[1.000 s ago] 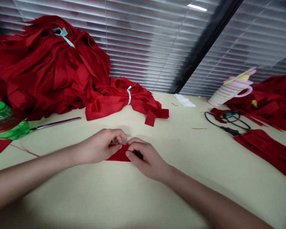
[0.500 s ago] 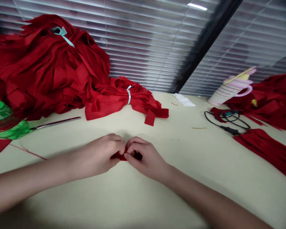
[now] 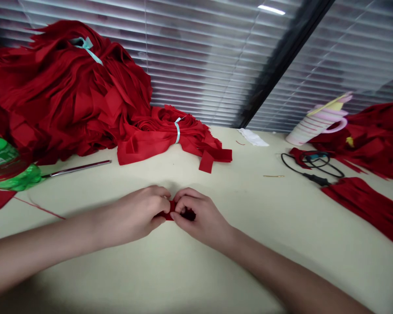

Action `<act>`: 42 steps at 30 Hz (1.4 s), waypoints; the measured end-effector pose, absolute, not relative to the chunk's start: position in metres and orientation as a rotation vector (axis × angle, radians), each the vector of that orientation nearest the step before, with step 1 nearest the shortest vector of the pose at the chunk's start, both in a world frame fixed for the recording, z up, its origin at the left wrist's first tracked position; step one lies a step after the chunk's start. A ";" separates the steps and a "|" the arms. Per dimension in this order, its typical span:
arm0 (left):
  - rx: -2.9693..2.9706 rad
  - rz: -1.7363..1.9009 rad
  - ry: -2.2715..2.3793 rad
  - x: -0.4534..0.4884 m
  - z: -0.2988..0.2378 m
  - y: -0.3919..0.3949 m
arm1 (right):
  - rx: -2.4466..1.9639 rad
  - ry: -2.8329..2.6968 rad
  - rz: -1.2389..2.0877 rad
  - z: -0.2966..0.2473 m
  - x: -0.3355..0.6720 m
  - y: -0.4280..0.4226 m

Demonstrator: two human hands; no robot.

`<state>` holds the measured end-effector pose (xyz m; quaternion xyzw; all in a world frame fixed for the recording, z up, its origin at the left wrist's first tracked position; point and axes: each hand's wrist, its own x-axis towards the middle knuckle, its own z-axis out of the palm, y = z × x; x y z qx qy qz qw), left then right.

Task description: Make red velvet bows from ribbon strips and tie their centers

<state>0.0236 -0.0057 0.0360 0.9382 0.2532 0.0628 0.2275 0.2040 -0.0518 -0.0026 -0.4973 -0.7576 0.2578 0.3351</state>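
Observation:
A small piece of red fabric (image 3: 170,211) is pinched between my two hands, low over the middle of the table (image 3: 190,270). My left hand (image 3: 147,211) grips its left part with curled fingers. From the right, my right hand (image 3: 198,213) holds the other end between thumb and fingertips. Most of the fabric is covered by the fingers, so its full shape cannot be made out. Dark red shows inside the curl of my right hand.
Piled red fabric (image 3: 68,96) and a tied bundle (image 3: 170,135) lie at the back left. A green plastic bottle (image 3: 16,176) and a metal rod (image 3: 78,168) are at left. Rightward are a pink-and-white mug (image 3: 306,128), a black cord (image 3: 286,163), a gold-coloured needle-like piece (image 3: 274,176) and red strips (image 3: 363,205).
The fingers of my left hand have shifted slightly left, and a little more red fabric shows between the hands. My right hand stays almost still.

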 end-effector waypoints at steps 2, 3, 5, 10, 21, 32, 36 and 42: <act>2.592 0.177 0.700 0.022 0.035 -0.007 | -1.283 -1.973 0.668 -0.003 0.204 -0.052; 2.594 0.182 0.701 0.021 0.034 -0.007 | -1.274 -1.969 0.669 -0.002 0.204 -0.052; 2.597 0.194 0.707 0.020 0.033 -0.008 | -1.255 -1.950 0.686 -0.002 0.205 -0.051; 2.608 0.195 0.704 0.020 0.031 -0.009 | -1.258 -1.834 0.743 -0.002 0.208 -0.048; 2.605 0.193 0.705 0.021 0.033 -0.008 | -1.271 -1.855 0.757 -0.003 0.207 -0.049; 2.680 0.278 0.668 0.021 0.031 -0.013 | -1.279 -1.892 0.716 -0.004 0.207 -0.049; 2.712 0.274 0.701 0.022 0.032 -0.015 | -1.274 -1.890 0.709 -0.004 0.207 -0.049; 2.796 0.259 0.806 0.026 0.032 -0.021 | -1.256 -1.891 0.704 -0.005 0.207 -0.049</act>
